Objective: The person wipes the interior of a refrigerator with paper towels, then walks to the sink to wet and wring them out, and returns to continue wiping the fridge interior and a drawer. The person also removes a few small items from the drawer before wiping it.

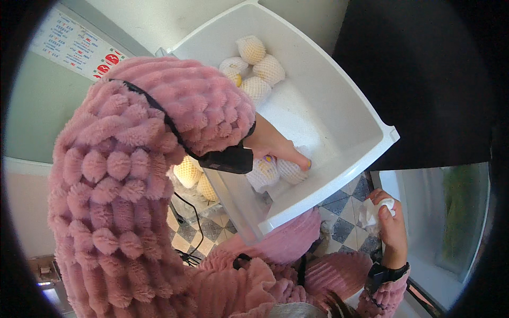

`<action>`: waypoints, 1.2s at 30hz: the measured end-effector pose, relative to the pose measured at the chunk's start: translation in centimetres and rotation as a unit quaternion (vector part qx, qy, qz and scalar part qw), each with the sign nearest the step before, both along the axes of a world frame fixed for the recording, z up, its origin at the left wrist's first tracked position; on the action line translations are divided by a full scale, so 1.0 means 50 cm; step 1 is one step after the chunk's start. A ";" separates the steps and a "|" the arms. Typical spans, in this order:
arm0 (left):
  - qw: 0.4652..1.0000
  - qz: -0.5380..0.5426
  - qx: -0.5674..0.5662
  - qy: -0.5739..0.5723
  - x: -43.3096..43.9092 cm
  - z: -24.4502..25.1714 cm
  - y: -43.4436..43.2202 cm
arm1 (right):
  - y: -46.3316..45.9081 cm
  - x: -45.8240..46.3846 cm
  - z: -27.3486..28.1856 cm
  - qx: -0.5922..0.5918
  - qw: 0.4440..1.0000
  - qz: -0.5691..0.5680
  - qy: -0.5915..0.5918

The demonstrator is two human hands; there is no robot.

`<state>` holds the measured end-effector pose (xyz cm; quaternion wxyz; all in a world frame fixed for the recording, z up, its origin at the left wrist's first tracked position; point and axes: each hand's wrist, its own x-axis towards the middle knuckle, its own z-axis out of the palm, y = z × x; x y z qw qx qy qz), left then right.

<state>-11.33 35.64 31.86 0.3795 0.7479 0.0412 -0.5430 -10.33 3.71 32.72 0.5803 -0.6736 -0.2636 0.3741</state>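
My left hand (284, 153) reaches into a white plastic refrigerator drawer (334, 95). One finger or thumb lies across a round item in white foam netting (292, 173), likely a fruit. A second netted item (262, 175) with a sticker sits beside it, under the hand. The other fingers are hidden, so I cannot tell whether they grip. Outside the drawer at the right, my right hand (391, 228) holds crumpled white tissue (375, 212). At the drawer's far end several more foam-netted items (258, 69) lie clustered, one showing yellow.
Below the drawer's left side, more netted items (189, 175) rest near clear plastic. A black cable (201, 226) runs down to the checkered tile floor (344, 218). A dark panel (413, 87) stands at the right, above a glass-like panel (437, 222). A printed sheet (71, 39) hangs upper left.
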 end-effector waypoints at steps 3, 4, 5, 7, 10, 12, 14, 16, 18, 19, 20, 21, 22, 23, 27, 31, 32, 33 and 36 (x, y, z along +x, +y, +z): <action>0.995 0.069 -0.069 -0.034 0.006 0.039 0.015 | -0.006 -0.001 0.000 -0.009 1.000 -0.012 -0.018; 0.987 0.112 -0.104 -0.052 0.004 0.064 0.029 | -0.011 0.000 -0.002 -0.019 1.000 -0.011 -0.014; 0.973 0.166 -0.144 -0.074 0.000 0.095 0.046 | -0.018 0.003 -0.004 -0.024 1.000 -0.010 -0.014; 0.917 0.263 -0.270 -0.133 -0.022 0.174 0.121 | -0.030 0.013 -0.007 -0.037 0.999 -0.008 -0.006; 0.817 0.298 -0.404 -0.283 -0.161 0.333 0.250 | -0.041 0.039 -0.010 -0.025 0.999 0.008 0.048; 0.762 0.289 -0.424 -0.396 -0.309 0.375 0.298 | -0.033 0.058 -0.014 -0.012 0.998 -0.005 0.069; 0.684 0.464 -0.348 -0.442 -0.483 0.339 0.286 | -0.012 0.072 -0.023 0.001 0.998 -0.019 0.063; 0.647 0.595 -0.313 -0.358 -0.569 0.253 0.286 | 0.015 0.081 -0.034 0.043 0.998 -0.020 0.038; 0.584 0.707 -0.297 -0.268 -0.632 0.111 0.235 | 0.040 0.085 -0.043 0.020 0.997 -0.070 0.036; 0.583 0.695 -0.376 -0.190 -0.647 0.049 0.217 | 0.052 0.086 -0.048 0.029 0.995 -0.082 0.041; 0.561 0.734 -0.331 -0.190 -0.669 -0.003 0.196 | 0.055 0.090 -0.046 0.018 0.997 -0.059 0.043; 0.533 0.776 -0.286 -0.180 -0.686 -0.051 0.180 | 0.060 0.091 -0.047 0.021 0.999 -0.027 0.039; 0.538 0.773 -0.291 -0.168 -0.705 -0.086 0.174 | 0.060 0.093 -0.046 0.023 0.999 0.000 0.033; 0.543 0.770 -0.298 -0.156 -0.722 -0.112 0.175 | 0.059 0.094 -0.045 0.044 0.998 0.031 0.029; 0.599 0.773 -0.199 -0.071 -0.753 -0.168 0.202 | 0.041 0.083 -0.044 0.032 0.999 -0.007 0.010; 0.667 0.730 -0.142 -0.035 -0.726 -0.177 0.192 | 0.030 0.055 -0.043 -0.035 0.994 -0.097 0.025; 0.659 0.731 -0.172 -0.036 -0.718 -0.168 0.181 | 0.032 0.050 -0.042 -0.042 0.996 -0.083 0.008; 0.704 0.706 -0.074 -0.028 -0.707 -0.154 0.173 | 0.035 0.050 -0.040 -0.038 0.996 -0.075 -0.019; 0.829 0.520 0.187 -0.085 -0.670 -0.049 0.176 | 0.052 0.051 -0.031 -0.022 0.999 -0.046 0.014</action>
